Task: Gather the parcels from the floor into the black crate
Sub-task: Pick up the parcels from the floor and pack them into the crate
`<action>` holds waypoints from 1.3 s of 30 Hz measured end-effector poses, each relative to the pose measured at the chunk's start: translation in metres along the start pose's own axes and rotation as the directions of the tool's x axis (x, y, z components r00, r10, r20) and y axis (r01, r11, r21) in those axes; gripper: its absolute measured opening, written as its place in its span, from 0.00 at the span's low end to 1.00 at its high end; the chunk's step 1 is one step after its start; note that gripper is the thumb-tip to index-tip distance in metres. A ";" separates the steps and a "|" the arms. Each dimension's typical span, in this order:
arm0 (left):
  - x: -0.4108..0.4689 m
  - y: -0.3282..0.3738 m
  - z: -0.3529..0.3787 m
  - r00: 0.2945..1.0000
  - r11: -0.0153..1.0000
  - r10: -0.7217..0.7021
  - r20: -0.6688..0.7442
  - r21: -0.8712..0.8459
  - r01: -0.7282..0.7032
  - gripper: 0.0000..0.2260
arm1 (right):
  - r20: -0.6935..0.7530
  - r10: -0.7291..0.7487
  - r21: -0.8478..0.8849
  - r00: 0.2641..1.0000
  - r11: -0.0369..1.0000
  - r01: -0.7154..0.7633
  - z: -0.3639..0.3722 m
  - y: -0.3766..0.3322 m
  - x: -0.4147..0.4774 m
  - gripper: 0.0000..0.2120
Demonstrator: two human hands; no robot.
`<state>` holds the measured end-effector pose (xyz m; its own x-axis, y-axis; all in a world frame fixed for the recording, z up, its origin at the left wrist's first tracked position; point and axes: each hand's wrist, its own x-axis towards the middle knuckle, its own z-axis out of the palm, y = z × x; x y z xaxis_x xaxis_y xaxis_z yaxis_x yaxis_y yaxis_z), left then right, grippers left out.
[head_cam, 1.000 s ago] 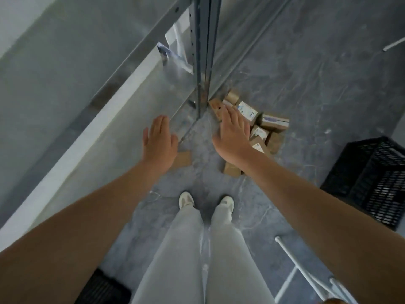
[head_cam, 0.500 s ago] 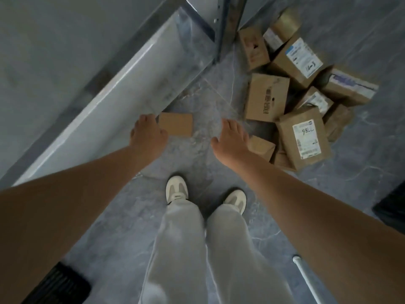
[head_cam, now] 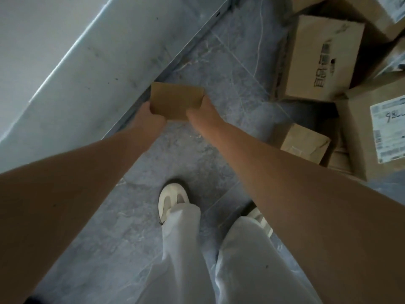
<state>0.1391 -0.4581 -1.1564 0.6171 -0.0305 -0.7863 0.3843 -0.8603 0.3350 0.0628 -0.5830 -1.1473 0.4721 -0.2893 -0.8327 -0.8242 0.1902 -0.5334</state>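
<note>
A small plain brown parcel point(head_cam: 176, 99) lies on the grey floor beside the low metal shelf. My left hand point(head_cam: 151, 116) grips its left end and my right hand point(head_cam: 202, 111) grips its right end; my fingers are hidden under the box. A pile of cardboard parcels sits at the upper right: a printed box point(head_cam: 320, 60), a labelled box point(head_cam: 379, 137) and a small crumpled box point(head_cam: 304, 143). The black crate is out of view.
The metal shelf base point(head_cam: 105, 69) runs diagonally along the left. My white shoes point(head_cam: 172, 200) and pale trousers fill the lower middle. Grey marbled floor point(head_cam: 230, 80) lies between the held parcel and the pile.
I have bent down much closer to the floor. Both hands, open and hovering half a second ago, have reached forward and taken hold of the small brown parcel by its ends.
</note>
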 end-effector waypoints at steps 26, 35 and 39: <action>-0.538 0.420 -0.204 0.676 0.764 0.635 0.374 -0.437 -0.475 0.05 | -0.658 -0.136 0.144 0.741 0.942 0.302 -0.351 -0.333 -0.573 0.32; -0.726 0.447 -0.320 0.637 0.464 0.740 -0.214 -0.523 -0.715 0.14 | -0.531 -0.493 0.135 0.689 0.754 0.643 -0.385 -0.429 -0.745 0.11; -0.792 0.412 -0.325 0.623 0.364 0.704 -0.340 -0.580 -0.728 0.11 | -0.462 -0.653 -0.035 0.600 0.690 0.723 -0.377 -0.425 -0.793 0.11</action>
<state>0.0320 -0.6228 -0.2272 0.8889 -0.4514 -0.0775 0.0888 0.0040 0.9960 -0.0791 -0.7879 -0.2041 0.6771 -0.7312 -0.0828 -0.2381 -0.1112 -0.9649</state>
